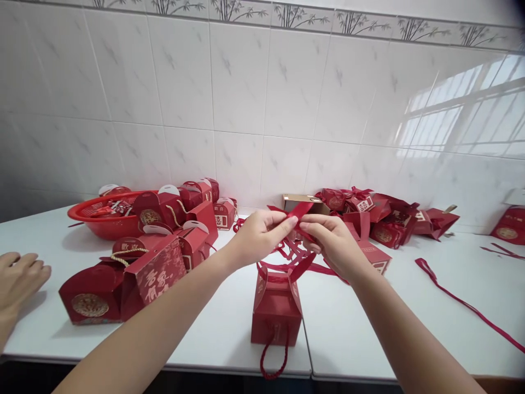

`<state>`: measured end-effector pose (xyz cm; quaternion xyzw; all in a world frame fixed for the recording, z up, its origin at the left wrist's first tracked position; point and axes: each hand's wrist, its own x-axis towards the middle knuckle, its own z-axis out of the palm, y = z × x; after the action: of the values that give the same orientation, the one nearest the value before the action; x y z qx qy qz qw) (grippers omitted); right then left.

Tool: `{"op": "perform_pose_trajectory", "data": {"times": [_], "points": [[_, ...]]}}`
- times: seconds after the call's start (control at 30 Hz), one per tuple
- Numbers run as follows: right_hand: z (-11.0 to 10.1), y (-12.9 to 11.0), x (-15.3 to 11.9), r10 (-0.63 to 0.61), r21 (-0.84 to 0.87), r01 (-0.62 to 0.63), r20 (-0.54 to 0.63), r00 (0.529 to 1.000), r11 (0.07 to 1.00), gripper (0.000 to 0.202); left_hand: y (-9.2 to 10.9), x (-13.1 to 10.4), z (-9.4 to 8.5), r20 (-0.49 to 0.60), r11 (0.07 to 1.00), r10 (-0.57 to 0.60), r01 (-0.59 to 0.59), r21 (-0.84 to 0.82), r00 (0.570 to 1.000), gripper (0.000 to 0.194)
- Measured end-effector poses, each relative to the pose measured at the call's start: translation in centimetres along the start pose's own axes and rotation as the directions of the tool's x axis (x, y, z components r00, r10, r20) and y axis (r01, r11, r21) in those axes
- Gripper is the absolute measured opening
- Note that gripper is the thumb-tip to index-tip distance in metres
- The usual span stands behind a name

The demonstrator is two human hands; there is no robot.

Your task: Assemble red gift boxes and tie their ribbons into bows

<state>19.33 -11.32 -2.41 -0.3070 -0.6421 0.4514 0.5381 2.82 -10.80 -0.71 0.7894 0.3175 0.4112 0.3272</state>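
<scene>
A red ribbon [301, 209] is pinched between the fingertips of my left hand [262, 232] and my right hand [328, 235], its loops crossing where they meet. Both hands are closed on it, above a small red gift box [275, 314]. The box stands upright near the table's front edge, and a dark red cord handle [274, 364] hangs from its near side over that edge. More ribbon runs around the top of the box, partly hidden by my fingers. Behind the box lies a tangle of loose red ribbon [293, 250].
Several red boxes [162, 273] stand at left beside a red plastic basket [110, 224] holding small wrapped items. Another person's hand [20, 279] rests at the far left. Ribbon-tied boxes [388, 232] crowd the back right. A loose ribbon [463, 301] lies across the white table [348, 339].
</scene>
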Motion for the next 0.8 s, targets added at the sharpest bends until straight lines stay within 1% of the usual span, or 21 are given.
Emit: {"op": "perform_pose_trajectory", "data": {"times": [0.07, 0.13, 0.17, 0.23, 0.3, 0.33, 0.37, 0.4, 0.47, 0.5, 0.53, 0.57, 0.6, 0.63, 0.67, 0.7, 0.73, 0.77, 0.8], "points": [[0.0, 0.5, -0.1, -0.012, 0.049, 0.01, 0.044, 0.999, 0.999, 0.023, -0.1, -0.3, 0.1, 0.014, 0.999, 0.002, -0.003, 0.05, 1.0, 0.038], [0.0, 1.0, 0.0, -0.032, 0.056, 0.029, 0.041, 0.999, 0.998, 0.026, -0.4, -0.5, 0.1, 0.025, 0.999, -0.006, 0.005, 0.049, 1.0, 0.036], [0.0, 1.2, 0.0, -0.044, 0.046, 0.043, 0.034, 0.998, 0.998, 0.026, -0.5, -0.5, 0.0, 0.047, 1.0, -0.02, 0.02, 0.017, 0.999, 0.033], [-0.3, 1.4, 0.0, -0.091, -0.003, 0.092, 0.045, 0.995, 0.996, 0.025, -1.0, -0.7, -0.4, 0.126, 0.993, -0.072, 0.082, -0.079, 0.989, 0.022], [-0.8, 1.5, -0.2, -0.185, -0.111, 0.193, 0.08, 0.979, 0.975, 0.022, -1.5, -0.8, -1.1, 0.213, 0.971, -0.127, 0.165, -0.175, 0.969, 0.013], [-1.1, 1.5, -0.3, -0.245, -0.19, 0.262, 0.108, 0.963, 0.946, 0.021, -1.8, -0.9, -1.4, 0.236, 0.953, -0.146, 0.2, -0.227, 0.961, 0.012], [-1.4, 1.5, -0.4, -0.31, -0.283, 0.339, 0.141, 0.94, 0.897, 0.02, -2.0, -0.9, -1.7, 0.246, 0.929, -0.158, 0.228, -0.292, 0.956, 0.015], [-1.7, 1.5, -0.5, -0.376, -0.384, 0.417, 0.18, 0.909, 0.824, 0.02, -2.3, -1.0, -1.9, 0.243, 0.895, -0.164, 0.248, -0.371, 0.956, 0.018], [-2.1, 1.6, -0.6, -0.486, -0.57, 0.546, 0.272, 0.831, 0.614, 0.022, -2.6, -1.2, -2.3, 0.225, 0.8, -0.185, 0.279, -0.53, 0.957, 0.024], [-2.2, 1.7, -0.7, -0.524, -0.639, 0.585, 0.315, 0.791, 0.499, 0.023, -2.7, -1.4, -2.4, 0.224, 0.764, -0.2, 0.295, -0.574, 0.954, 0.028], [-2.2, 1.8, -0.7, -0.553, -0.69, 0.606, 0.347, 0.757, 0.396, 0.024, -2.7, -1.5, -2.4, 0.232, 0.75, -0.207, 0.306, -0.587, 0.951, 0.033], [-2.2, 1.9, -0.7, -0.573, -0.726, 0.609, 0.365, 0.734, 0.319, 0.025, -2.7, -1.7, -2.4, 0.238, 0.763, -0.199, 0.303, -0.572, 0.951, 0.038], [-2.1, 2.0, -0.7, -0.587, -0.749, 0.604, 0.367, 0.722, 0.274, 0.025, -2.6, -1.8, -2.3, 0.237, 0.799, -0.176, 0.28, -0.533, 0.955, 0.043], [-1.9, 2.1, -0.8, -0.6, -0.762, 0.593, 0.353, 0.718, 0.262, 0.025, -2.5, -2.1, -2.2, 0.226, 0.849, -0.147, 0.24, -0.47, 0.963, 0.045], [-1.7, 2.2, -0.9, -0.613, -0.765, 0.581, 0.325, 0.72, 0.277, 0.025, -2.4, -2.4, -2.0, 0.183, 0.907, -0.118, 0.181, -0.379, 0.976, 0.045], [-1.5, 2.3, -1.1, -0.627, -0.763, 0.565, 0.281, 0.727, 0.313, 0.024, -2.4, -2.8, -1.8, 0.101, 0.963, -0.088, 0.111, -0.247, 0.991, 0.041], [-1.5, 2.5, -1.4, -0.639, -0.759, 0.54, 0.22, 0.738, 0.363, 0.024, -2.6, -3.4, -1.5, -0.011, 0.996, -0.047, 0.047, -0.071, 0.999, 0.035], [-1.5, 2.8, -1.8, -0.641, -0.755, 0.502, 0.142, 0.754, 0.423, 0.023, -2.8, -4.1, -1.4, -0.128, 0.991, 0.01, 0.007, 0.132, 0.992, 0.029], [-1.8, 3.1, -2.4, -0.633, -0.751, 0.448, 0.052, 0.772, 0.485, 0.022, -3.3, -5.0, -1.3, -0.225, 0.944, 0.074, 0.005, 0.329, 0.971, 0.025]]}}
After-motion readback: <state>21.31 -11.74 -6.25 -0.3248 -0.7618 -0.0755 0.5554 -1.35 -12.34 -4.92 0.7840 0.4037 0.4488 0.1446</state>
